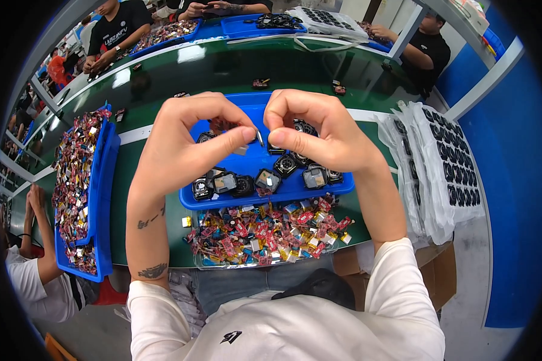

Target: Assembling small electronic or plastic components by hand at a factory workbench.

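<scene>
My left hand (202,135) is closed in a pinch, with a small thin silvery piece (260,138) at its thumb tip. A pale flat bit (241,150) shows just below that thumb. Close beside it, my right hand (319,129) has thumb and fingers pressed together; whatever they hold is hidden. Both hands are over a blue tray (265,205). In it lie several black watch-like cases (285,164), some with a grey square face (267,180). Nearer my body, a clear tray is heaped with small red circuit boards (271,236), mixed with silver, yellow and blue parts.
To the left stands a blue bin (104,201) piled with similar small parts. On the right, white plastic trays (473,204) carry rows of black cases. Beyond is a green belt (223,69) with a few scattered parts, and co-workers sit across it. Metal posts (485,81) frame the bench.
</scene>
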Available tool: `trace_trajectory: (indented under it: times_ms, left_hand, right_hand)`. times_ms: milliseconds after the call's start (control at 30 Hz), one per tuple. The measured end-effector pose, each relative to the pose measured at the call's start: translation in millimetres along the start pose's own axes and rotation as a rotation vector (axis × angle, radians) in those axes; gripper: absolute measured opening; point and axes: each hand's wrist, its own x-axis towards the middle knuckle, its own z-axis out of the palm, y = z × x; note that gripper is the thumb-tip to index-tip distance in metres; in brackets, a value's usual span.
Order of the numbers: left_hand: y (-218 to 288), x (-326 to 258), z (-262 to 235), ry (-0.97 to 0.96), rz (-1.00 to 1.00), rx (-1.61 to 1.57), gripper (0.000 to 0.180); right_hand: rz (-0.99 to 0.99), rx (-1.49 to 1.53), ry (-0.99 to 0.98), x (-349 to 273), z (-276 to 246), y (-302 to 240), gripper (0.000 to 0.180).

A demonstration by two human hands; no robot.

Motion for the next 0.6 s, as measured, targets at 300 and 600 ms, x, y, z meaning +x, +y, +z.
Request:
trace_trajectory:
  times_ms: [300, 600]
  left_hand:
    - [-5, 3, -1, 0.134, -0.024, 0.107, 0.011]
    - [-10, 3, -2, 0.157, -0.068, 0.111, 0.013]
  right_hand:
    - [0.265, -0.33, 0.226, 3, -14, 6, 0.013]
    - [0.379, -1.118, -0.028, -7, -4, 74, 0.03]
